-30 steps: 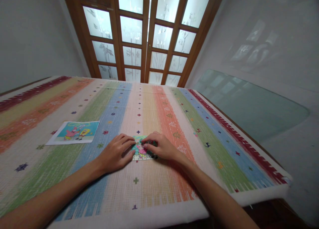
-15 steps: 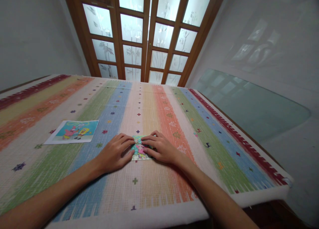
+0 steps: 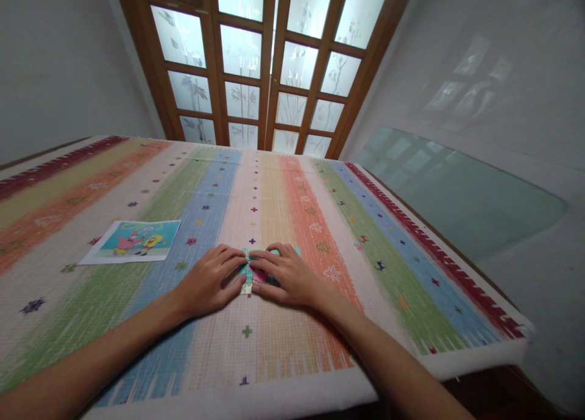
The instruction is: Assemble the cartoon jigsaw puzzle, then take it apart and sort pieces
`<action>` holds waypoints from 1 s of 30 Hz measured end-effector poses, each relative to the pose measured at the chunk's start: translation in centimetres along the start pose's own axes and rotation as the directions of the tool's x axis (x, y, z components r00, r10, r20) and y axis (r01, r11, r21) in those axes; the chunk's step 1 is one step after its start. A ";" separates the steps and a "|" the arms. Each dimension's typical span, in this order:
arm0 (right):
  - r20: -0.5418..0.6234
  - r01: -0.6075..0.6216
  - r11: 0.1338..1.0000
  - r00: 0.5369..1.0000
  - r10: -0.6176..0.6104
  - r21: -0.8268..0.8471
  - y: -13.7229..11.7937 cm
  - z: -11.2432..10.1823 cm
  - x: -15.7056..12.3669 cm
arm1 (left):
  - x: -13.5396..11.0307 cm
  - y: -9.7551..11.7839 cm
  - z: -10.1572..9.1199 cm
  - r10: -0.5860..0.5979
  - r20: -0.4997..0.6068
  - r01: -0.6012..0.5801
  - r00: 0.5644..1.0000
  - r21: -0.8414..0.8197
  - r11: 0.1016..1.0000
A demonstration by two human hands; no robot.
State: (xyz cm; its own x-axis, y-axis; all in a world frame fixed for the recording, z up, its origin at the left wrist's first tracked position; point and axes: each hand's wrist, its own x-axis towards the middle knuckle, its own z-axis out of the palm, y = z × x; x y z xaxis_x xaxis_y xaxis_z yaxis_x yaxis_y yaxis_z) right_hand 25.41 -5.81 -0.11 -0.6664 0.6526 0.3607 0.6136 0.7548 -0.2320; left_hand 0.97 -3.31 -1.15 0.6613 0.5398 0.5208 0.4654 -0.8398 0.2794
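Note:
A small jigsaw puzzle (image 3: 254, 275) with teal and pink colours lies flat on the striped tablecloth (image 3: 283, 200) near the table's front. My left hand (image 3: 211, 281) rests at its left edge, fingers stretched flat against the cloth and touching the puzzle. My right hand (image 3: 285, 277) lies flat over most of the puzzle, fingers spread and pressing down on it. Only a narrow strip of the puzzle shows between the two hands.
A cartoon picture card (image 3: 133, 241) lies on the cloth to the left. The table's front edge (image 3: 256, 402) is close to my arms. A wooden glazed door (image 3: 269, 66) stands behind the table, and a glass sheet (image 3: 457, 188) leans by the right wall.
My right hand has slid leftward over the puzzle and now covers more of it. The left hand has stayed in place.

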 end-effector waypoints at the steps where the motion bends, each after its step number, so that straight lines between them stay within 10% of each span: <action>1: -0.002 0.013 1.000 1.000 -0.013 0.008 0.0 0.0 0.0 | 0.0 0.0 0.0 -0.001 0.001 0.001 1.000 0.003 1.000; 25: 0.023 -0.089 0.993 0.996 0.087 0.083 0.6 -0.6 -0.1 | 0.0 -0.3 0.1 0.051 -0.012 -0.050 0.999 0.028 0.998; 30: -0.076 -0.366 0.905 0.931 0.358 -0.219 4.7 -3.9 -1.3 | 0.0 -0.4 0.1 0.049 0.012 -0.050 0.999 0.025 0.998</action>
State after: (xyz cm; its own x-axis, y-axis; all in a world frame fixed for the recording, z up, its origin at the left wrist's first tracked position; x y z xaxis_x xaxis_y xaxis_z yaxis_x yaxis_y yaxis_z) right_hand 30.81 -3.34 1.84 -0.3684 0.8725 0.3209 0.8915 0.4295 -0.1444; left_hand 0.83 -3.00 -1.31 0.6902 0.4983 0.5246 0.4465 -0.8639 0.2332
